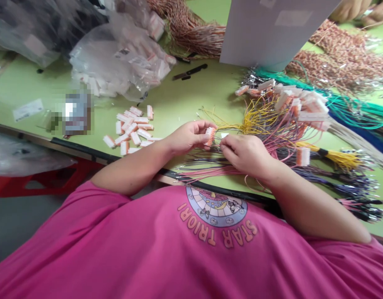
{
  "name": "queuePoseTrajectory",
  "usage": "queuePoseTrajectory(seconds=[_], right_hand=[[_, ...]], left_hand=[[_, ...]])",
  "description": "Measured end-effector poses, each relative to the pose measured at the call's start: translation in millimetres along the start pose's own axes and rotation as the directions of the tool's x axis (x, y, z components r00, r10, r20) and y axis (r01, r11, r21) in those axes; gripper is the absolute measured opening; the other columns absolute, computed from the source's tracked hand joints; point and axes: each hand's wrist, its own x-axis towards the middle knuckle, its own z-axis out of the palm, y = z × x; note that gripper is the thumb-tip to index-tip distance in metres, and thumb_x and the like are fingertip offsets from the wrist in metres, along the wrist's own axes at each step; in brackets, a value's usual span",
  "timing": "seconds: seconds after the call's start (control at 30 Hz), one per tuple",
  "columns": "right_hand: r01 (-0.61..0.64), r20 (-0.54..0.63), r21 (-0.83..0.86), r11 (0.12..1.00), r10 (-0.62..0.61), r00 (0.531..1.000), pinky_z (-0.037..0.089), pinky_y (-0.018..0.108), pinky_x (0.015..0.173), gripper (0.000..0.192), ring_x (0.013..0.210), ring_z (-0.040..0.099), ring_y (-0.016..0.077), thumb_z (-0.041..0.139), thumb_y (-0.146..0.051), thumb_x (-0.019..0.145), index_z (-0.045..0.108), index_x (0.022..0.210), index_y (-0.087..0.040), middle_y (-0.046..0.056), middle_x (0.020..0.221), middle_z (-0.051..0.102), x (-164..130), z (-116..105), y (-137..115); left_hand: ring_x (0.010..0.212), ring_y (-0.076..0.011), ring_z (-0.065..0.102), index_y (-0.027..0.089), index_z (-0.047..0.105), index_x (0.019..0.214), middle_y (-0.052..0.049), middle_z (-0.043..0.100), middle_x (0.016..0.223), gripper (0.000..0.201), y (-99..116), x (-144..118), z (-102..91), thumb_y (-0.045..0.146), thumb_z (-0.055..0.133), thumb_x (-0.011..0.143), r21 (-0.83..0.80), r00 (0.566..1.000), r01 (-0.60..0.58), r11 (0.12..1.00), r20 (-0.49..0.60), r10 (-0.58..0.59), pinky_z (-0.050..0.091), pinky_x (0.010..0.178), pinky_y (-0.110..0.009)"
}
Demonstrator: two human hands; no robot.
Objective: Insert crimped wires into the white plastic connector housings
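Note:
My left hand (194,136) is closed around a white-and-orange connector housing (210,136), its row of openings turned towards my right hand. My right hand (245,153) is pinched just beside it, on what looks like a thin wire; the fingers hide most of it. Yellow wires (250,118) fan out behind my right hand. Pink wires (210,171) and dark wires lie below both hands, bare ends pointing left. To the left of my left forearm is a loose pile of connector housings (129,126). Wired connectors (303,104) are heaped beyond my right hand.
Clear plastic bags (116,54) of housings stand at the back left, near a black-handled knife (191,72). A grey upright panel (266,33) rises at the back. Twisted wire bundles (350,62) and green wires (359,108) lie right. Another person's hands (362,12) show top right.

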Motion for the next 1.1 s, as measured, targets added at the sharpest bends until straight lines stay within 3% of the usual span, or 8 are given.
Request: queuePoseTrajectory(seconds=[0.23, 0.4, 0.67, 0.83, 0.97, 1.1], right_hand=[[-0.076, -0.018, 0.025, 0.997, 0.077, 0.997, 0.033, 0.029, 0.066, 0.032, 0.068, 0.057, 0.0174, 0.039, -0.028, 0.094, 0.068, 0.087, -0.016, 0.008, 0.079, 0.07, -1, 0, -1], [-0.039, -0.016, -0.08, 0.996, 0.038, 0.999, 0.028, 0.03, 0.061, 0.032, 0.065, 0.056, 0.0167, 0.04, -0.028, 0.094, 0.068, 0.088, -0.016, 0.008, 0.079, 0.071, -1, 4, -2], [0.199, -0.099, -0.316, 0.928, -0.241, 0.965, 0.023, 0.03, 0.058, 0.031, 0.062, 0.052, 0.0152, 0.04, -0.015, 0.092, 0.068, 0.08, -0.018, 0.004, 0.065, 0.064, -4, 10, 0], [0.297, -0.094, -0.358, 0.885, -0.351, 0.932, 0.02, 0.032, 0.056, 0.036, 0.057, 0.047, 0.0146, 0.036, -0.014, 0.096, 0.066, 0.078, -0.017, 0.004, 0.063, 0.064, -3, 20, -3], [0.282, -0.073, -0.309, 0.908, -0.319, 0.945, 0.017, 0.032, 0.055, 0.039, 0.054, 0.044, 0.0145, 0.032, -0.017, 0.098, 0.066, 0.079, -0.017, 0.005, 0.064, 0.064, 0, 28, -7], [0.221, -0.02, -0.264, 0.939, -0.234, 0.972, 0.019, 0.031, 0.056, 0.031, 0.056, 0.046, 0.0151, 0.037, -0.016, 0.093, 0.067, 0.085, -0.016, 0.005, 0.065, 0.064, 2, 17, -6]], left_hand=[[0.066, -0.0076, 0.063, 0.012, 0.058, 0.105, 0.002, 0.064, 0.078, 0.05, -1, 1, -1.9, 0.022, 0.088, 0.065, 0.01, 1.0, -0.008, 1.0, 0.001, 0.008, 0.052, 0.062, -0.022], [0.066, -0.0085, 0.064, 0.012, 0.057, 0.105, 0.001, 0.066, 0.079, 0.052, -1, 1, -2.1, 0.018, 0.087, 0.064, 0.012, 1.0, -0.008, 1.0, -0.001, 0.008, 0.053, 0.064, -0.022], [0.064, -0.0069, 0.061, 0.011, 0.059, 0.105, 0.002, 0.063, 0.079, 0.048, 1, 1, -1.8, 0.015, 0.084, 0.064, -0.027, 0.996, 0.041, 0.999, -0.082, -0.043, 0.051, 0.062, -0.022], [0.065, -0.0081, 0.062, 0.011, 0.061, 0.103, 0.001, 0.064, 0.076, 0.052, -4, -1, 0.0, 0.02, 0.089, 0.061, -0.024, 0.994, 0.085, 0.996, -0.07, -0.087, 0.051, 0.061, -0.022], [0.062, -0.0079, 0.061, 0.01, 0.061, 0.1, 0.001, 0.065, 0.075, 0.058, -8, -2, 3.2, 0.028, 0.094, 0.055, -0.006, 0.995, 0.066, 0.998, -0.068, -0.066, 0.052, 0.059, -0.022], [0.06, -0.0081, 0.063, 0.012, 0.062, 0.102, 0.002, 0.066, 0.074, 0.06, -8, -2, 3.5, 0.035, 0.094, 0.057, 0.011, 0.997, -0.033, 0.999, -0.063, 0.034, 0.053, 0.059, -0.022]])
